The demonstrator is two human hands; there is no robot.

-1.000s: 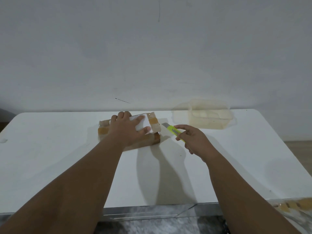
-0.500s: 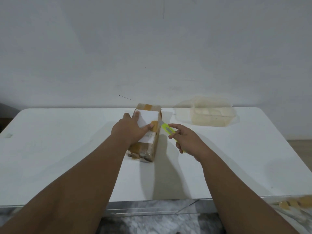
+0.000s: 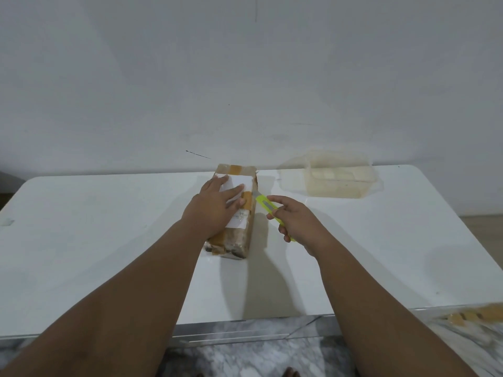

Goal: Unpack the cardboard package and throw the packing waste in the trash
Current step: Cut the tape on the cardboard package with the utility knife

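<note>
Surface (image 3: 109, 254): white, wide, set against a pale wall; carries everything in play.
Clear container (image 3: 340, 176): at the far right of the surface, well apart from the package; contents too faint to tell.
Cardboard package (image 3: 239, 235): near the middle of the surface, lying lengthwise away from the viewer; brown tape bands across it, a white label (image 3: 239, 183) on top; looks sealed all round.
Left hand (image 3: 215, 206): flat on the package top, fingers spread over the label, pressing down to steady; nothing clasped in this grip.
Right hand (image 3: 296, 223): just beside the package's right edge; grip wrapped closed around the handle, forefinger stretched along its back.
Yellow-green cutter (image 3: 268, 205): angled toward the package; blade tip touching or nearly touching the upper right edge beside a tape band, exact contact too small to tell.
Progress: early; probably lining up a first slit along the right seam.
Left to do: cut the tape, open the flaps, lift out the contents, gather the waste, bin it; no trash bin in view.
</note>
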